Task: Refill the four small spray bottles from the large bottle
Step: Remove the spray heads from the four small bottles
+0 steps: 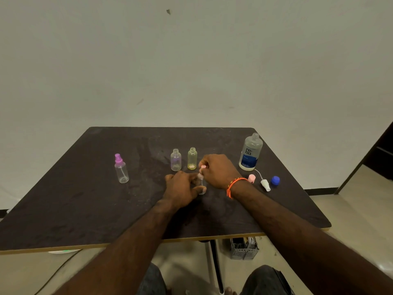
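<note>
A small clear spray bottle [201, 184] stands at the table's middle. My left hand [180, 189] grips its body. My right hand [219, 170] pinches its pink spray top [203, 166] from above. Behind stand two uncapped small bottles, one clear-purple [175, 160] and one yellow [192, 159]. A small bottle with a purple spray top [121, 169] stands at the left. The large bottle [250, 152], uncapped, with a blue label, stands at the right.
To the right of my hands lie a pink cap [252, 178], a white spray top with its tube [265, 185] and a blue cap [275, 180]. The dark table [85, 209] ends near me in a light edge. A grey basket [244, 248] sits on the floor beneath.
</note>
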Demonstrator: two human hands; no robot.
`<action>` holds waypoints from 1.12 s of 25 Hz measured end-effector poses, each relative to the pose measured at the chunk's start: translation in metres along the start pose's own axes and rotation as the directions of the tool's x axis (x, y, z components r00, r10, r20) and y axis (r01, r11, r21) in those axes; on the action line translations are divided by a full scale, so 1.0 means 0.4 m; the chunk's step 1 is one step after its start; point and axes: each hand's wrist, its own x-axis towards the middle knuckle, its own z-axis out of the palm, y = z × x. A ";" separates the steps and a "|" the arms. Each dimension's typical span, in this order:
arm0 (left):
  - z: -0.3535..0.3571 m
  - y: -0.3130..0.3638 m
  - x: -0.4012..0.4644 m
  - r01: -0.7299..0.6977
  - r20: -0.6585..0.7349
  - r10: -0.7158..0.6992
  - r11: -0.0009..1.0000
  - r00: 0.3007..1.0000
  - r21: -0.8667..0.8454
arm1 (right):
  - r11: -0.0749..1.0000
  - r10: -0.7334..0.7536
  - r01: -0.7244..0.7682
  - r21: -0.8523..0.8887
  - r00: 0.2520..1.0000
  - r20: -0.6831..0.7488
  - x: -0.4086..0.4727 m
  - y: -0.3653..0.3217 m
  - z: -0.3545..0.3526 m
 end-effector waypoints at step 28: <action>-0.008 0.017 -0.018 0.015 -0.001 -0.015 1.000 1.000 0.001 | 0.998 0.024 -0.023 -0.067 1.000 0.017 -0.011 -0.015 -0.004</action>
